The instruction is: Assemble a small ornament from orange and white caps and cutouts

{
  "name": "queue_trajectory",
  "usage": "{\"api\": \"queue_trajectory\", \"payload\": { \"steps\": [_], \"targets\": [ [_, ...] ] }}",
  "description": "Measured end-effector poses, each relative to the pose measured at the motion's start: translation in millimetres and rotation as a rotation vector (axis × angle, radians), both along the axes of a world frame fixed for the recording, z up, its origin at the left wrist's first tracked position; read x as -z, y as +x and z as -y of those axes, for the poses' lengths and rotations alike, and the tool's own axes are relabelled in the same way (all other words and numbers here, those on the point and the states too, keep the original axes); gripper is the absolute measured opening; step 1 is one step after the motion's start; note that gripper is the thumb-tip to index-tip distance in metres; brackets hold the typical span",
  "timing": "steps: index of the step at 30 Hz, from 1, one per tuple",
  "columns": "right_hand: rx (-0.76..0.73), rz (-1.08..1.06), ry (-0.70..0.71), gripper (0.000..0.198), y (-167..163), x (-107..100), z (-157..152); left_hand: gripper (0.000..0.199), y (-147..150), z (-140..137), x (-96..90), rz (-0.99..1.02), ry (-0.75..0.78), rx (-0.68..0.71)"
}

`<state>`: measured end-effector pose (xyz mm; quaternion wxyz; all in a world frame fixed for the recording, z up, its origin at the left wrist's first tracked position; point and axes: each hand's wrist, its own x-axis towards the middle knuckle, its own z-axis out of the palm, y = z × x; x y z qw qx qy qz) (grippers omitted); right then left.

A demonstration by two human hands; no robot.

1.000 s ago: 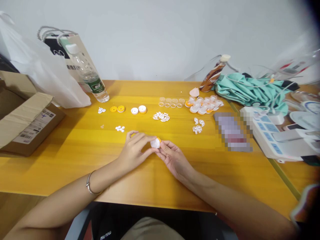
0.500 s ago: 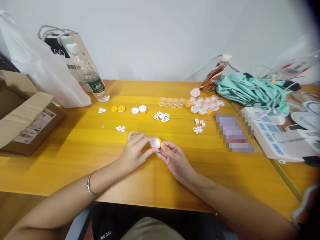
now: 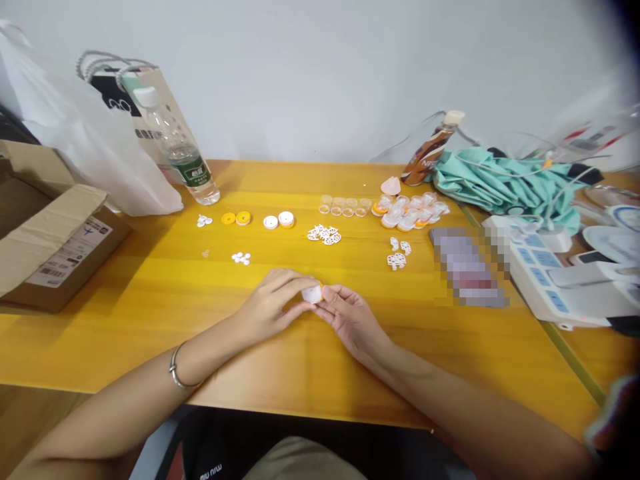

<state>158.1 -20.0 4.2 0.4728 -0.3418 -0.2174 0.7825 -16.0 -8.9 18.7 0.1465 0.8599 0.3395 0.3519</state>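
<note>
Between my two hands, just above the table, is a small round case with a clear and white front and an orange edge. My left hand pinches its left side between fingers and thumb. On the orange right side, my right hand grips it with thumb and fingers. Beyond the hands lie a pile of white cut-out plastic pieces, a row of clear round cups, and a cluster of finished-looking orange and clear cases. Smaller white cut-out pieces lie to the right.
White discs, orange rings and white round parts lie at left. A water bottle and cardboard box stand farther left. At right are a brown bottle, green cloth, phone and power strip.
The round case has tilted slightly and moved a little lower. My left fingers have shifted and closed more over its top; my right hand has barely moved.
</note>
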Motion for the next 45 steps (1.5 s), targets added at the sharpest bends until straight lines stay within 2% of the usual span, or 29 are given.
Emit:
{"api": "queue_trajectory", "payload": {
  "steps": [6,15,20,25,30,39,45],
  "targets": [
    [-0.034,0.028,-0.024,0.016,1,1,-1,0.034,4,4,0.7,0.061,-0.051,-0.101],
    [-0.158,-0.019,-0.035,0.018,3,2,-5,0.034,-1,-4,-1.9,0.184,-0.207,-0.072],
    [-0.157,-0.027,-0.026,0.019,5,2,-8,0.038,0,-4,-4.6,0.143,-0.201,-0.054],
    [-0.139,-0.03,-0.025,0.02,4,1,-6,0.033,3,-1,-3.9,0.165,-0.146,-0.131],
    [-0.112,-0.041,-0.007,0.017,3,2,-4,0.028,3,0,-4.5,0.09,-0.096,-0.178],
    [-0.072,-0.012,0.033,0.014,1,4,-1,0.027,1,1,-10.2,0.019,-0.112,-0.148],
    [-0.041,0.014,0.007,0.015,0,4,0,0.027,-2,1,-13.4,-0.007,-0.129,-0.101]
  ]
}}
